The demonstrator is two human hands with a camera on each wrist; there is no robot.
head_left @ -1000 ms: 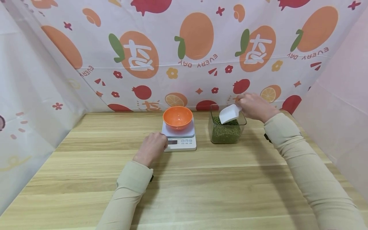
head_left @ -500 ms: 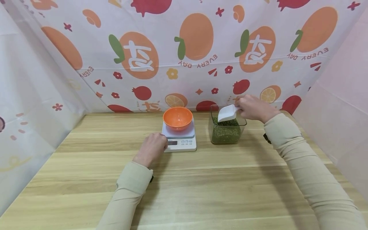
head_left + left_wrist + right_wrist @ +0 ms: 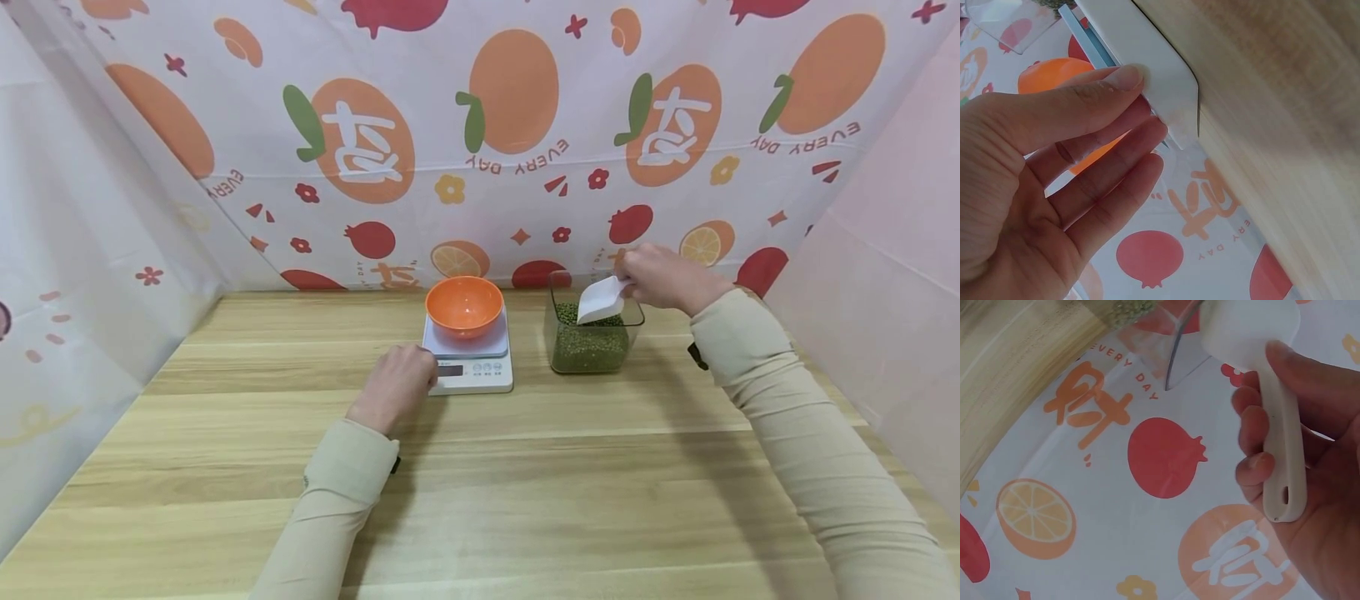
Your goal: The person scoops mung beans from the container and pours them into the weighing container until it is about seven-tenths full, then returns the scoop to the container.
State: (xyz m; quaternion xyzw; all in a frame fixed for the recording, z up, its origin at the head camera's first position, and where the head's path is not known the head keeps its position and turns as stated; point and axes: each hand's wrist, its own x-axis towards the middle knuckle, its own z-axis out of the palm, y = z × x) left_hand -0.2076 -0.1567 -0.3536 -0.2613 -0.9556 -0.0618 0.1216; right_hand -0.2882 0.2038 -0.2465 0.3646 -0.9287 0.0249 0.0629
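Observation:
My right hand (image 3: 660, 277) grips a white scoop (image 3: 600, 300) by its handle, with the fingers curled round it in the right wrist view (image 3: 1285, 444). The scoop's bowl tilts down inside a clear container (image 3: 558, 333) of green mung beans (image 3: 592, 348); whether it holds beans is hidden. At the left front corner of a white kitchen scale (image 3: 487, 387), my left hand (image 3: 397, 383) pinches the edge between thumb and fingers, as the left wrist view shows (image 3: 1072, 156). An orange bowl (image 3: 465, 307) stands on the scale's platform, with no contents visible.
The wooden table (image 3: 487, 500) carries the scale and the container side by side near its back edge. Behind them hangs a fruit-print curtain (image 3: 517, 192), and plain pale sheets (image 3: 885, 250) close off the sides.
The scoop shifts slightly left and up, then back right and lower, dipping toward the beans. My left hand, the scale and the orange bowl stay in place.

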